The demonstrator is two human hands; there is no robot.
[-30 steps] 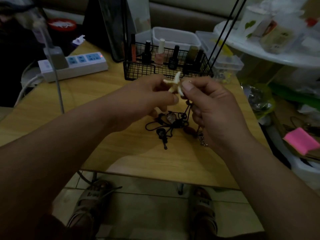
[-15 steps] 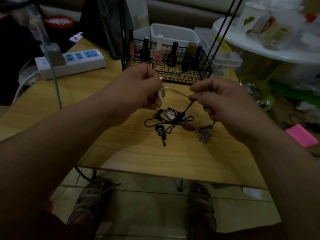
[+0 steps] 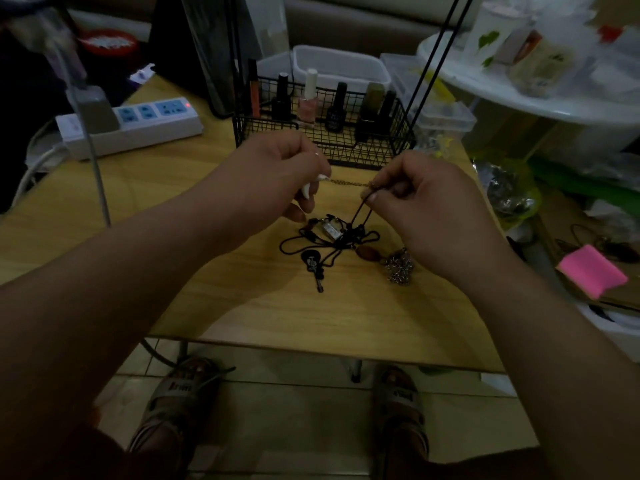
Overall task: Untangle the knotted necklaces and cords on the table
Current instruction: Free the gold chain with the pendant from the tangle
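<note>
A tangle of black cords [image 3: 341,237] lies on the wooden table [image 3: 242,306], with a black guitar pendant [image 3: 313,263], a small silver tag [image 3: 330,230], a brown oval bead [image 3: 367,252] and a bunched silver chain [image 3: 400,268]. My left hand [image 3: 277,174] grips a white starfish pendant [image 3: 308,188] above the table. A thin chain [image 3: 349,182] runs taut from it to my right hand [image 3: 422,202], which pinches the chain's other end together with a black cord rising from the tangle.
A black wire basket [image 3: 325,133] of nail polish bottles stands just behind my hands. A white power strip [image 3: 138,124] lies at the back left, with a cable hanging in front of it. Clear plastic boxes [image 3: 429,98] sit at the back right. The table's front edge is near.
My hands have drawn apart, from touching around the starfish to spread wide. The chain between them now stretches straight. The tangle on the table has barely shifted.
</note>
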